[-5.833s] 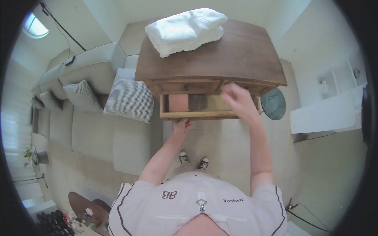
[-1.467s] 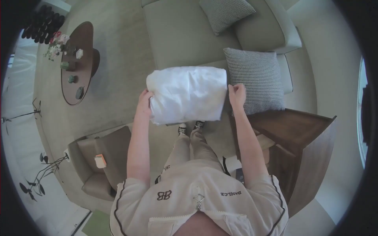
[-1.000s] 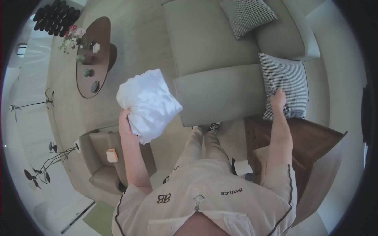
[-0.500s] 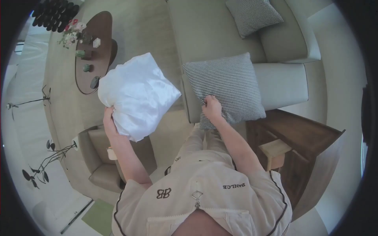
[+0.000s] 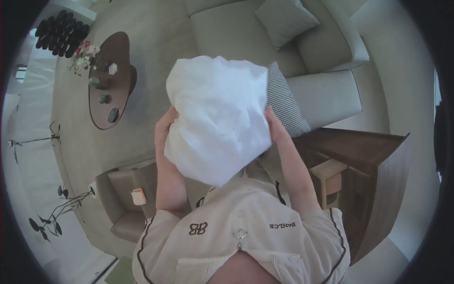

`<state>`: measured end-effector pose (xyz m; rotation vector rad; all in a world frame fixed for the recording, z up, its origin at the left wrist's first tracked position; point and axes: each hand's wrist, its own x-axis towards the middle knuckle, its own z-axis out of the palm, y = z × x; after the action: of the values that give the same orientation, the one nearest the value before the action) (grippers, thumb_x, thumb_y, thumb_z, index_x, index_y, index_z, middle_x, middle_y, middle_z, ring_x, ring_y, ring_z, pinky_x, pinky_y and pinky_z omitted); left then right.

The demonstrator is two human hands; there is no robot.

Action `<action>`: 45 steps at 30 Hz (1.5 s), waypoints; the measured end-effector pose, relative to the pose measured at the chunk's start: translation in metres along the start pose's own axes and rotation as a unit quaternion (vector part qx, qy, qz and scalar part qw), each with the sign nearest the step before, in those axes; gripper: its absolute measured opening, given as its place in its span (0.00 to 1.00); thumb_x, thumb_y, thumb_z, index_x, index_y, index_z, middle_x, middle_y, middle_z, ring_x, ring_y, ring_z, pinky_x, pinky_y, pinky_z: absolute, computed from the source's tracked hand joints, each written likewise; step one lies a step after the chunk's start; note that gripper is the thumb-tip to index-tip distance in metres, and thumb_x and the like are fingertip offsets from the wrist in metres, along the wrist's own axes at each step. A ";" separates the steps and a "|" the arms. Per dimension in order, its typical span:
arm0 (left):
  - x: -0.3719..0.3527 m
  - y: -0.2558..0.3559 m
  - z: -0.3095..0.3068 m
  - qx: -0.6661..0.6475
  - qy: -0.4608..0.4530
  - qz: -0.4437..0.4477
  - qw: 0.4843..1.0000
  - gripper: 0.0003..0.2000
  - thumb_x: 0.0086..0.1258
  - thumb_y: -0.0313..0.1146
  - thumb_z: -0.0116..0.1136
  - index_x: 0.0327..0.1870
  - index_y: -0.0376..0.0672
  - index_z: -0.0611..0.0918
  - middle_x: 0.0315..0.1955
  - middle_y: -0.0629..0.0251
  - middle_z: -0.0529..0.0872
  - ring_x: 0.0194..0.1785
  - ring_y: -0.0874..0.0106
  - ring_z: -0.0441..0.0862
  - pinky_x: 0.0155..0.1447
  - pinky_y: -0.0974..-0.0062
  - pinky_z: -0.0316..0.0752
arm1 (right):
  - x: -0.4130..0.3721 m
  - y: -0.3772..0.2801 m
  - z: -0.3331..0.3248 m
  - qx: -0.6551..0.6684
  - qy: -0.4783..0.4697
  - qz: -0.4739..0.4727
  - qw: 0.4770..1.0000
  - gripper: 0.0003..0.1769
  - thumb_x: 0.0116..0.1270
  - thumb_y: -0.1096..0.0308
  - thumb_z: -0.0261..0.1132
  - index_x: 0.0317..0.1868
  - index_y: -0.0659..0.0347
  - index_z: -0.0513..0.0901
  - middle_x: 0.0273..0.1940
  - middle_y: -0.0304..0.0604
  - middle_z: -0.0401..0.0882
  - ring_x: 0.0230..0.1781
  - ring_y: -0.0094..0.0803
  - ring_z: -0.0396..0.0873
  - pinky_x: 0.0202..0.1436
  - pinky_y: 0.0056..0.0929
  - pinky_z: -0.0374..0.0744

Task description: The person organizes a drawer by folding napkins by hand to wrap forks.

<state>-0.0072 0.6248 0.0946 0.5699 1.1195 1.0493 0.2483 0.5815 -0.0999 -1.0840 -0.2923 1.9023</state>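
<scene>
A puffy white pillow (image 5: 217, 116) hangs in front of my body, gripped from both sides. My left hand (image 5: 166, 122) is closed on its left edge, the fingers partly hidden behind the fabric. On the right edge, my right hand (image 5: 275, 124) holds it with the thumb along the side and the other fingers hidden. Behind the pillow, a checked cushion (image 5: 285, 104) rests on the sofa, partly covered from view.
A grey sofa (image 5: 326, 97) with another checked cushion (image 5: 287, 21) spans the upper right. At upper left stands an oval brown table (image 5: 113, 49) with flowers and cacti. A brown armchair (image 5: 124, 189) is lower left, and a wooden desk (image 5: 359, 146) lower right.
The white pillow has moved right to the middle, before my body. My right hand has let go of the checked cushion and taken hold of the white pillow.
</scene>
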 end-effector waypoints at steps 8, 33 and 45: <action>0.133 -0.105 -0.012 0.182 -0.033 -0.098 0.978 0.16 0.51 0.27 0.50 0.44 0.42 0.75 0.34 0.67 0.77 0.34 0.73 0.74 0.37 0.78 0.67 | -0.075 -0.064 -0.067 -0.084 0.318 0.011 0.944 0.38 0.51 0.55 0.72 0.60 0.60 0.69 0.51 0.44 0.77 0.49 0.38 0.76 0.53 0.35 0.75; 0.143 -0.329 0.009 0.724 -0.138 0.395 0.549 0.30 0.68 0.53 0.46 0.68 0.47 0.64 0.70 0.60 0.59 0.72 0.63 0.56 0.72 0.60 0.51 | 0.045 0.036 -0.137 -0.782 0.268 -0.277 0.490 0.31 0.71 0.46 0.45 0.70 0.48 0.57 0.70 0.46 0.54 0.72 0.42 0.51 0.73 0.47 0.47; 0.153 -0.288 -0.037 0.732 -0.016 0.249 0.633 0.29 0.70 0.48 0.44 0.69 0.43 0.61 0.70 0.63 0.58 0.71 0.68 0.56 0.71 0.56 0.51 | 0.045 0.022 -0.141 -0.775 0.278 -0.207 0.528 0.34 0.70 0.39 0.37 0.70 0.48 0.58 0.71 0.42 0.53 0.73 0.38 0.46 0.75 0.43 0.41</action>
<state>0.0797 0.6323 -0.2214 2.2957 1.6908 0.2807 0.3360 0.5745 -0.2212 -2.2890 -1.8573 0.2961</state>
